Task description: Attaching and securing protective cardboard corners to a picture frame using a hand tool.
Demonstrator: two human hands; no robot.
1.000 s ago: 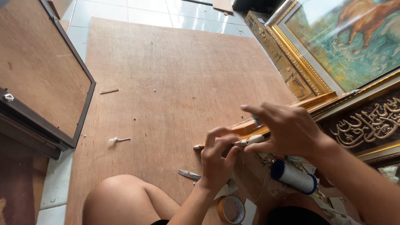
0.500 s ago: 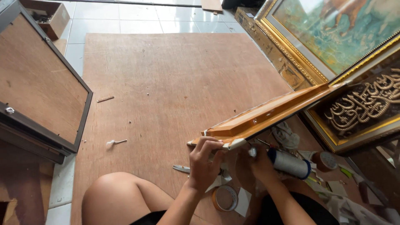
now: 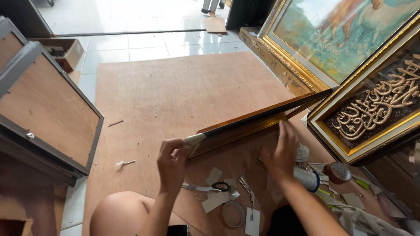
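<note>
A brown wooden picture frame with a gold inner edge is tilted up on edge over a large brown board on the floor. My left hand grips the frame's near corner, which has a white paper tab on it. My right hand presses flat against the underside of the frame further right. Below the frame lie scissors, a tape roll and several paper scraps.
A framed backing panel leans at the left. Gold-framed pictures lean at the right. A white tube with a blue end and a brown tape roll lie near my right arm. My bare knee is at the bottom.
The frame has been lifted and tilted higher off the board. My right hand moved from on top of the frame's near end to flat under it. The view pulled back.
</note>
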